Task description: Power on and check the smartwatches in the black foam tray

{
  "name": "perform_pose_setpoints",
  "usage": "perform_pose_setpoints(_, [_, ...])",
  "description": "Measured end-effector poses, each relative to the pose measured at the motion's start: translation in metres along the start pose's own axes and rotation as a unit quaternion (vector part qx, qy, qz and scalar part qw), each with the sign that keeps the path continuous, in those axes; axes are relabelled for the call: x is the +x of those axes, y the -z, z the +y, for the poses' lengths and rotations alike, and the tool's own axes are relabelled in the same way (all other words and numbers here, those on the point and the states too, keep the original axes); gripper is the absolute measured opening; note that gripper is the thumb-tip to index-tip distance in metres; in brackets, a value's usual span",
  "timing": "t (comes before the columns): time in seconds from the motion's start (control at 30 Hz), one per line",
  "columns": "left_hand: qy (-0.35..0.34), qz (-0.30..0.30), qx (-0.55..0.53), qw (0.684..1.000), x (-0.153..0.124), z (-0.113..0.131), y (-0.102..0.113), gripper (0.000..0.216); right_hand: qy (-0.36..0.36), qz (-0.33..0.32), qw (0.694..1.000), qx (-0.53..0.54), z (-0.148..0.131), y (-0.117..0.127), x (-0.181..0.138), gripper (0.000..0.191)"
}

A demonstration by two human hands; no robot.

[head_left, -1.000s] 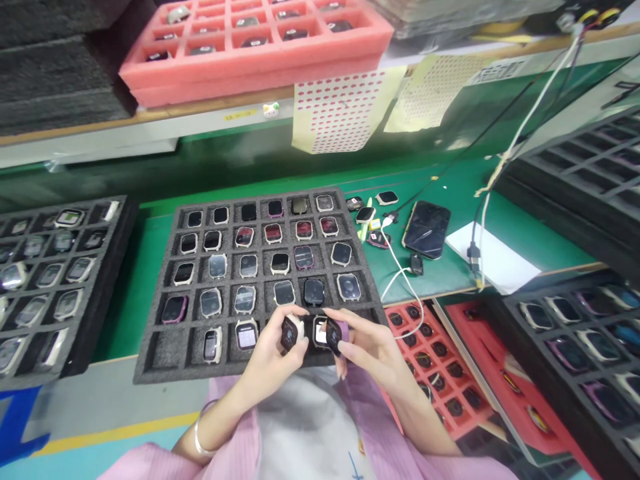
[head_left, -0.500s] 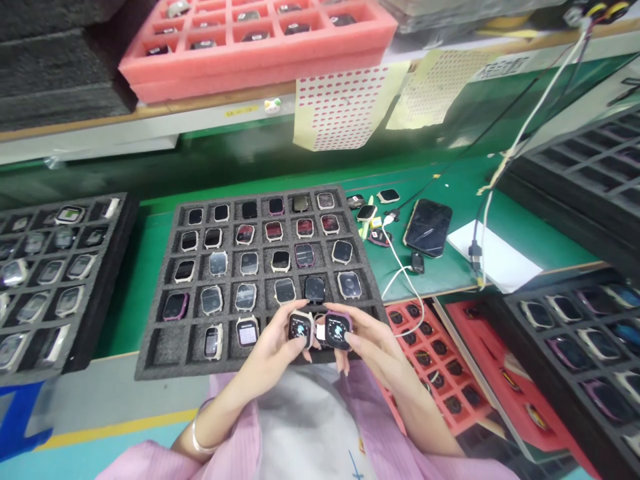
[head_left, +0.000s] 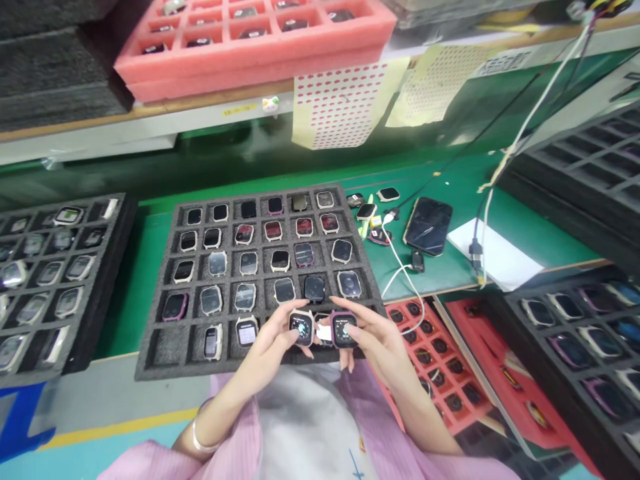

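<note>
Big tray: the dark foam tray (head_left: 167, 347) lies in front of you, with rows of watches in its little boxes.
Left hand: your left hand (head_left: 270, 339) has its fingers curled in close, holding the pale watch (head_left: 302, 327) over the near edge of the dark foam tray. Your thumb is on its face.
Right hand: your right hand (head_left: 376, 331) holds the purple watch (head_left: 343, 329), also over that near edge. Your thumb presses on its face, and fingertips poke out below it.
Watch faces: both are lit and turned up to you. The two watches are side by side, with a small gap between. A bright white patch shows in the gap, but you cannot tell what it is.
Left of the dark foam tray: another tray (head_left: 118, 217) full of watches.
Right of the dark foam tray: a white cord (head_left: 400, 262), then a black phone (head_left: 428, 225), then a white paper (head_left: 493, 255). Lower down on that side is a red tray (head_left: 459, 420) with round things.
Past the far edge of the dark foam tray: a pink tray (head_left: 260, 70) sits up on a shelf.
</note>
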State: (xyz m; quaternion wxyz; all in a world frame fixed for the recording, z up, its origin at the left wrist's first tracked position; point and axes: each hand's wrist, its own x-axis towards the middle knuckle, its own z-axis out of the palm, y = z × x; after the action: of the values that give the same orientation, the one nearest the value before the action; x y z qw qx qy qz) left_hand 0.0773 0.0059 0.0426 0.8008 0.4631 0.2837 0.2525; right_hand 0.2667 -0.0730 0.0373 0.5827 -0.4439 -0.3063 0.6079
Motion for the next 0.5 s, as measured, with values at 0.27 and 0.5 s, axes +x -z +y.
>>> perform_pose_setpoints(0.27, [-0.001,-0.001,0.025,1.0,-0.0003,0.0006,-0.0009,0.039,0.002,-0.011,1.0,0.008,-0.0024,-0.0019,0.0016,0.039])
perform_pose_setpoints(0.5, [-0.013,0.037,0.135,0.99,0.0006,-0.0007,-0.0058,0.035,0.014,-0.05,0.999,0.005,-0.003,-0.0046,0.0015,0.035])
